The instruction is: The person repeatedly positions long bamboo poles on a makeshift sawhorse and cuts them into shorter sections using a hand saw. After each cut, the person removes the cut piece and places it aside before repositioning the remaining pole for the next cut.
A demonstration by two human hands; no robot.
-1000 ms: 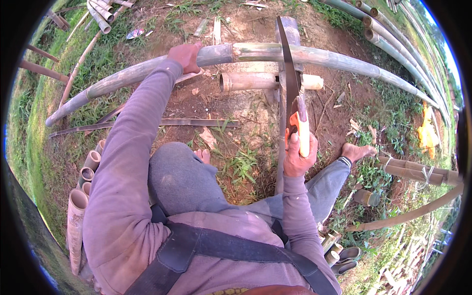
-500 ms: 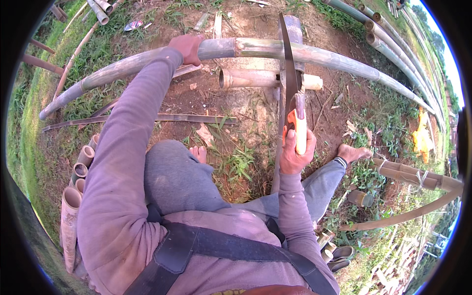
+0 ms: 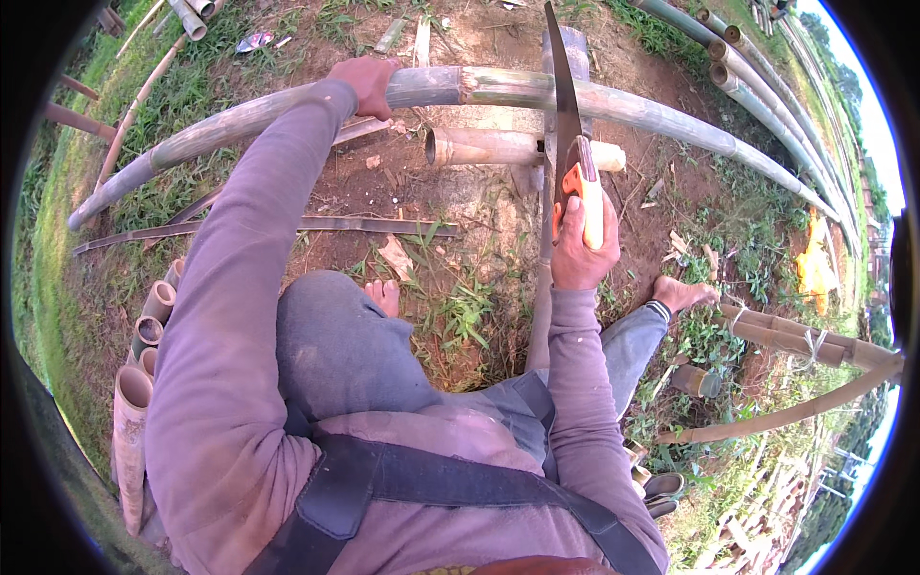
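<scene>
A long greyish-green bamboo pole (image 3: pixel 517 88) lies crosswise in front of me, over a wooden support post (image 3: pixel 567 56). My left hand (image 3: pixel 366 84) grips the pole left of its middle, the fingers wrapped over it. Closed round the orange handle of a hand saw (image 3: pixel 565 105) is my right hand (image 3: pixel 586 247). The saw's dark blade points away from me and lies across the pole at the post. A shorter bamboo piece (image 3: pixel 484 148) sits crosswise at the post, just nearer to me than the pole.
Cut bamboo tubes (image 3: pixel 133 388) stand at my left side. Several bamboo poles (image 3: pixel 743 77) lie at the far right. A tied bamboo frame (image 3: pixel 795 337) and a yellow-orange plastic piece (image 3: pixel 817 264) are on the right. A flat bamboo strip (image 3: pixel 374 226) lies on the ground before me.
My right hand has pushed the saw forward, away from me, so its handle is now closer to the pole. My left hand keeps its hold on the pole.
</scene>
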